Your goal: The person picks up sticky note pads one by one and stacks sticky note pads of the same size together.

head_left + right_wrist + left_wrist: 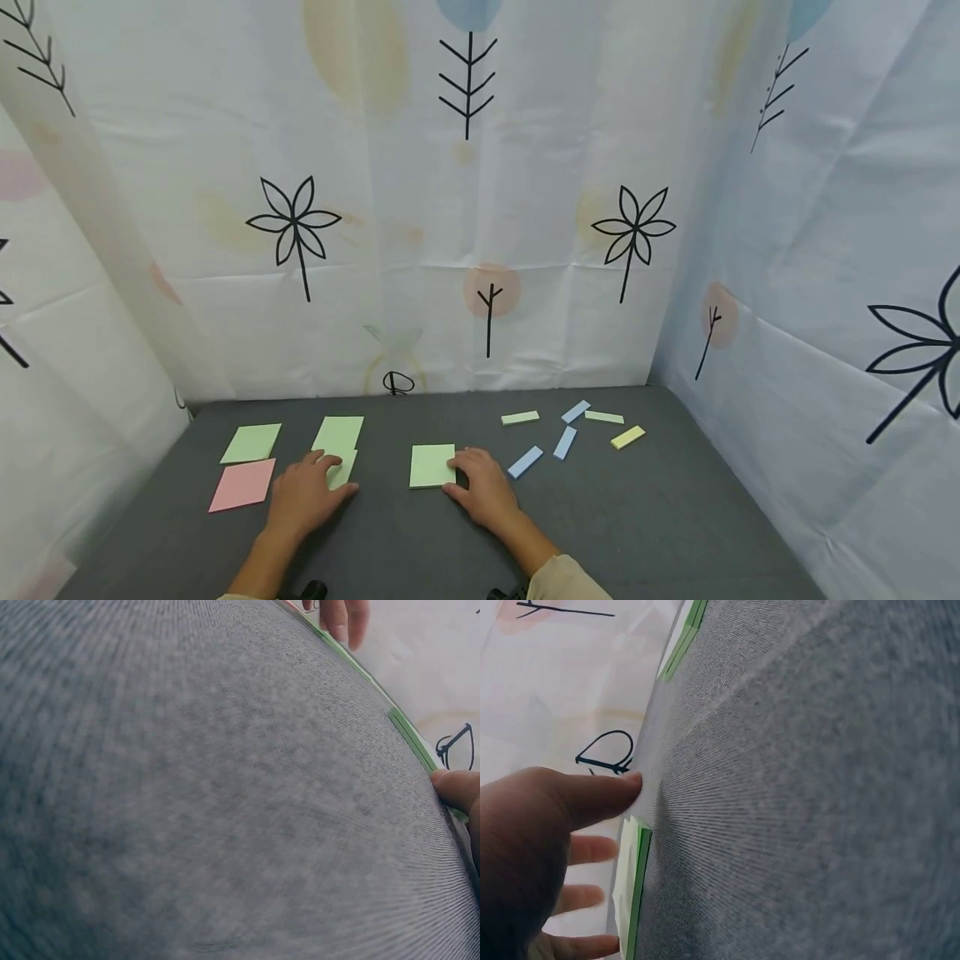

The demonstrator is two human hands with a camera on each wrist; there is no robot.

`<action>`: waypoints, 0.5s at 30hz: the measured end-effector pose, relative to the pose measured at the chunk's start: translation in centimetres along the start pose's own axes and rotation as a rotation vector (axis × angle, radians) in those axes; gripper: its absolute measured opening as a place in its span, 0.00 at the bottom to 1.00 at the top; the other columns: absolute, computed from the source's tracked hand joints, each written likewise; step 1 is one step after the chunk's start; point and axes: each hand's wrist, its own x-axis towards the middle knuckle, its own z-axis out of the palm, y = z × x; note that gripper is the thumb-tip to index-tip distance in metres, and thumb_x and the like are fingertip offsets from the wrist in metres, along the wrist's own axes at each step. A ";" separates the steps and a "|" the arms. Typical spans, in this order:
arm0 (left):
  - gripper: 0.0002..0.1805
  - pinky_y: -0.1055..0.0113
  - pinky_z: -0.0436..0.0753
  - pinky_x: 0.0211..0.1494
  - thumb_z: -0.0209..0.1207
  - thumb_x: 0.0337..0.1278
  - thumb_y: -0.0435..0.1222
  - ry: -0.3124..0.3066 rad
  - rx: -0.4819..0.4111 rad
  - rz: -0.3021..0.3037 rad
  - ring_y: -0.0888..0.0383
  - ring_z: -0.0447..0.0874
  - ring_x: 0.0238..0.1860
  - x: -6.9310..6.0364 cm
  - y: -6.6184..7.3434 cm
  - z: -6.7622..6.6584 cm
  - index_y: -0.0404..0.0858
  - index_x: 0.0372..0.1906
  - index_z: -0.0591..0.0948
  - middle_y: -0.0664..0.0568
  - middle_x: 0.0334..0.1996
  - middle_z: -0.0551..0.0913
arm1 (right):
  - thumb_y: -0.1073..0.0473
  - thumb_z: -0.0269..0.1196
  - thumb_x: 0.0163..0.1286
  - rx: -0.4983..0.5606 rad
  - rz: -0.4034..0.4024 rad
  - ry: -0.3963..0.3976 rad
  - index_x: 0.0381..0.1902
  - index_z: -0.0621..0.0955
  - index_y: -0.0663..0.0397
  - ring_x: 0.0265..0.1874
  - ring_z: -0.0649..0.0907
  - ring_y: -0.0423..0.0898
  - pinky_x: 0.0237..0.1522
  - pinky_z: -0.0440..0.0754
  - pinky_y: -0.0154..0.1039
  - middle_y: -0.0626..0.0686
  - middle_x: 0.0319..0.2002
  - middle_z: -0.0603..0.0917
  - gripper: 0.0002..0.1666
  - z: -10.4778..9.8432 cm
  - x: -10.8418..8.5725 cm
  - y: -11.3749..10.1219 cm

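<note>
In the head view my right hand point(485, 490) grips the right side of a light green square sticky-note pad point(431, 467), thumb at its near corner and a finger farther up. The right wrist view shows that thumb point(454, 787) against the pad's layered green edge point(411, 741). My left hand point(303, 497) hovers around another green pad point(343, 471), fingers bent and spread, thumb pointing right. In the left wrist view the left thumb point(600, 799) stands apart from the pad point(634, 889); whether the fingertips touch it I cannot tell. Behind it lies another green pad point(339, 432).
On the left lie a green pad point(251, 443) and a pink pad point(242, 485). To the right several small strips are scattered: blue point(525, 462), pale green point(520, 417) and yellow point(627, 437). A printed white curtain point(420, 333) borders the grey table point(637, 525).
</note>
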 end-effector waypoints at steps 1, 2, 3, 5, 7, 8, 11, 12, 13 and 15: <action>0.28 0.31 0.69 0.48 0.71 0.44 0.53 -0.008 0.002 -0.004 0.28 0.74 0.51 0.0 -0.1 0.1 0.37 0.47 0.84 0.33 0.54 0.78 | 0.50 0.70 0.61 -0.001 -0.005 0.004 0.50 0.83 0.51 0.59 0.76 0.51 0.58 0.72 0.49 0.51 0.53 0.82 0.20 0.0 0.0 0.0; 0.28 0.32 0.70 0.49 0.71 0.44 0.51 -0.011 0.003 -0.004 0.29 0.75 0.50 0.0 -0.1 0.2 0.37 0.47 0.84 0.34 0.52 0.79 | 0.50 0.70 0.61 -0.004 -0.009 0.008 0.50 0.83 0.51 0.58 0.76 0.51 0.58 0.72 0.49 0.50 0.53 0.82 0.20 0.0 0.0 0.0; 0.27 0.33 0.70 0.49 0.71 0.44 0.50 -0.014 0.000 -0.002 0.29 0.75 0.50 0.0 -0.1 0.2 0.36 0.46 0.84 0.35 0.51 0.80 | 0.50 0.70 0.61 -0.007 -0.014 0.013 0.50 0.83 0.51 0.58 0.76 0.51 0.58 0.73 0.49 0.50 0.52 0.82 0.20 0.0 -0.1 0.0; 0.24 0.35 0.70 0.51 0.72 0.44 0.47 -0.010 -0.006 0.009 0.29 0.75 0.50 0.0 -0.1 0.5 0.36 0.45 0.84 0.36 0.50 0.81 | 0.50 0.70 0.61 -0.012 -0.022 0.021 0.50 0.83 0.51 0.58 0.76 0.51 0.57 0.73 0.50 0.50 0.52 0.82 0.20 0.0 -0.1 0.0; 0.22 0.37 0.70 0.53 0.72 0.44 0.45 -0.002 -0.010 0.018 0.30 0.75 0.50 0.1 0.1 0.6 0.35 0.44 0.84 0.36 0.49 0.81 | 0.50 0.70 0.62 -0.014 -0.023 0.022 0.50 0.83 0.51 0.58 0.76 0.51 0.57 0.73 0.50 0.50 0.53 0.82 0.20 -0.1 -0.2 0.0; 0.22 0.37 0.70 0.54 0.72 0.44 0.44 0.002 -0.011 0.018 0.30 0.75 0.50 0.1 0.2 0.6 0.35 0.44 0.84 0.36 0.49 0.81 | 0.50 0.70 0.62 -0.014 -0.020 0.022 0.50 0.83 0.50 0.58 0.76 0.51 0.58 0.73 0.49 0.50 0.53 0.82 0.20 -0.1 -0.2 0.0; 0.22 0.38 0.70 0.54 0.72 0.45 0.44 0.005 -0.007 0.020 0.31 0.74 0.50 0.3 0.8 0.9 0.35 0.44 0.84 0.37 0.48 0.81 | 0.50 0.69 0.62 -0.010 -0.014 0.019 0.50 0.83 0.51 0.59 0.76 0.51 0.59 0.72 0.49 0.50 0.53 0.82 0.20 -0.2 -0.3 -0.1; 0.22 0.38 0.70 0.54 0.72 0.45 0.45 0.007 -0.006 0.020 0.32 0.75 0.50 0.3 1.0 1.0 0.35 0.44 0.85 0.37 0.48 0.81 | 0.50 0.69 0.62 -0.008 -0.013 0.017 0.50 0.83 0.51 0.59 0.75 0.51 0.59 0.72 0.49 0.50 0.53 0.82 0.20 -0.2 -0.3 -0.2; 0.22 0.38 0.71 0.54 0.72 0.45 0.45 0.009 -0.005 0.018 0.32 0.75 0.50 0.4 1.3 1.1 0.35 0.44 0.85 0.37 0.48 0.82 | 0.50 0.69 0.62 -0.007 -0.012 0.017 0.50 0.83 0.51 0.59 0.75 0.51 0.59 0.72 0.49 0.50 0.53 0.82 0.20 -0.2 -0.3 -0.2; 0.23 0.39 0.71 0.54 0.71 0.46 0.46 0.013 -0.003 0.021 0.33 0.75 0.50 0.5 1.8 1.4 0.36 0.45 0.85 0.38 0.48 0.82 | 0.50 0.69 0.63 -0.004 -0.013 0.014 0.50 0.83 0.51 0.59 0.75 0.51 0.59 0.72 0.49 0.50 0.53 0.82 0.20 -0.2 -0.3 -0.2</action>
